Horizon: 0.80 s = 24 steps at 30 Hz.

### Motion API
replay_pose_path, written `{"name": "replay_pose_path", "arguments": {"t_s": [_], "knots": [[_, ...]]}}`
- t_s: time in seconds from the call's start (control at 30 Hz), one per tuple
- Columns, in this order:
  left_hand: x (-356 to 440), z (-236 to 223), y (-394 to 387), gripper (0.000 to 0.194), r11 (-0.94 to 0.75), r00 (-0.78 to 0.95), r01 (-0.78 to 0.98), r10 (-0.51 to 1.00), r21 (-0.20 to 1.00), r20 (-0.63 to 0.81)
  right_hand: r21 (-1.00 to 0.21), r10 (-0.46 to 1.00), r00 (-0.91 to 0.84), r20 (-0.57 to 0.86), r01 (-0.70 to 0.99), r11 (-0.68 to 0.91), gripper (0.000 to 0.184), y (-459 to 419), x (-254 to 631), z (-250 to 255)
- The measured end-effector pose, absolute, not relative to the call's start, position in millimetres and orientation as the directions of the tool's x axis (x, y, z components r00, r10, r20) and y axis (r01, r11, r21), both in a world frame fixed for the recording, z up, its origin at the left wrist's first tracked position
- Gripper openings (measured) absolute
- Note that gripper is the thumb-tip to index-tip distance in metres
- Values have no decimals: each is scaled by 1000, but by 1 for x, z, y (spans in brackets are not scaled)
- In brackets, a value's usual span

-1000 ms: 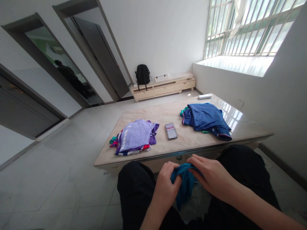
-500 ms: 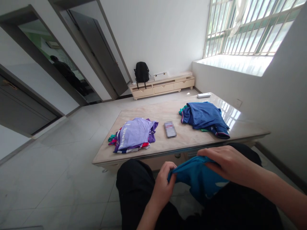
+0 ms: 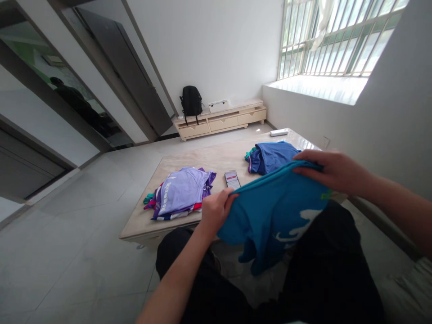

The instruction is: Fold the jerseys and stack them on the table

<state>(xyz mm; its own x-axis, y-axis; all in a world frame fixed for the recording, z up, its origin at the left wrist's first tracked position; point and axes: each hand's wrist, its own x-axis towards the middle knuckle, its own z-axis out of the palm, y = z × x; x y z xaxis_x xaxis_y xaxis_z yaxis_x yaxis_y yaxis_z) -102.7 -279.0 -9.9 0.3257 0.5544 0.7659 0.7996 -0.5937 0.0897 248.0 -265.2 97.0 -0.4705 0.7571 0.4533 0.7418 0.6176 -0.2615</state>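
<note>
Left fingers: your left fingers [image 3: 225,194] are closed on one end of the top edge of the bright-blue cloth garment with a white print [image 3: 273,202].
Right fingers: your right fingers [image 3: 312,157] pinch the other end, with the thumb beneath the cloth.
Blue garment: it hangs between your two grips, above your lap and in front of the near side of the pale marble-look desk [image 3: 178,161]; its lower part droops in loose folds.
Handling: pull the edge evenly, as the soft cloth will probably sag or twist if one side slackens. Level your lower left fingers with the right, and let the folds fall free before shifting either grip.
Beyond left fingers: a heap of lilac and purple clothes [image 3: 184,189] lies on the desk, farther left.
Between grips, beyond: a dark phone with a lit screen [image 3: 232,179] lies just past the cloth's edge.
Beyond right fingers: a stack of dark-blue clothes [image 3: 275,155] is partly hidden by the garment; a slim white device [image 3: 279,132] lies behind it.
Cabinet: well beyond your fingers, the long cream low cabinet [image 3: 223,123] has closed drawers; you cannot tell what they hold.
Backpack: the black fabric backpack [image 3: 191,101] stands on the cabinet, its contents hidden.
</note>
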Motion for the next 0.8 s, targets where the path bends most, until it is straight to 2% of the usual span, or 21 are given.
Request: {"name": "replay_pose_path", "arguments": {"t_s": [0.1, 0.2, 0.3, 0.43, 0.57, 0.63, 0.73, 0.8], "knots": [[-91, 23, -215, 40, -568, 367, 821, 611, 65, 702, -314, 818, -404, 408, 780, 542, 46, -211, 260, 118], [-72, 53, -143, 37, -548, 413, 835, 687, 54, 598, -293, 840, -394, 373, 809, 509, 52, -140, 279, 137], [-47, 75, -60, 32, -545, 447, 835, 751, 74, 486, -220, 843, -401, 359, 842, 494, 49, -57, 300, 152], [-9, 90, 58, 26, -572, 490, 813, 775, 111, 399, -52, 842, -402, 358, 892, 448, 49, 51, 329, 170], [29, 97, 162, 20, -547, 464, 823, 802, 153, 375, 31, 831, -408, 378, 903, 429, 93, 132, 352, 186], [44, 96, 201, 18, -519, 433, 837, 822, 176, 369, 56, 826, -401, 396, 908, 414, 102, 165, 357, 189], [55, 82, 242, 14, -474, 389, 856, 853, 206, 347, 58, 836, -353, 420, 930, 363, 98, 202, 355, 179], [55, 65, 256, 13, -443, 358, 868, 872, 224, 334, 35, 841, -314, 442, 942, 333, 81, 211, 348, 162]]}}
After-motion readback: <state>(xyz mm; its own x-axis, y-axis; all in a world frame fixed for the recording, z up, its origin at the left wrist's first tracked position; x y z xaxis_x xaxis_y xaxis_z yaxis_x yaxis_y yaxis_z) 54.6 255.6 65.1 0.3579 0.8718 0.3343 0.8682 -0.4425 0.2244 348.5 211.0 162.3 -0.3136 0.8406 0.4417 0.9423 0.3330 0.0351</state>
